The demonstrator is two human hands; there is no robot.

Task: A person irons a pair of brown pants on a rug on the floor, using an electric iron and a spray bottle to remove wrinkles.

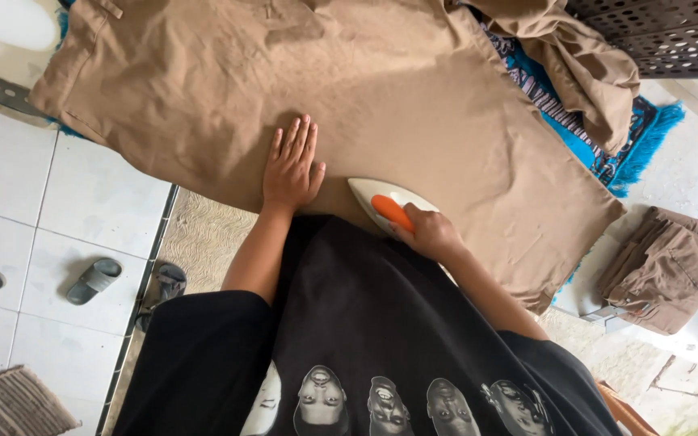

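A large tan garment (381, 89) lies spread flat across the surface before me. My left hand (291, 165) rests palm down on its near part, fingers together and stretched out. My right hand (428, 232) grips the orange handle of a white clothes iron (385, 202), which sits on the cloth just right of my left hand, its pointed tip aimed left. My black printed shirt fills the lower middle of the view.
A blue fringed patterned cloth (628, 141) lies under the garment at right. Folded brown clothes (666, 266) sit at far right. A dark perforated crate (664, 32) stands top right. Grey slippers (94, 279) lie on white floor tiles at left, a woven mat (10, 404) bottom left.
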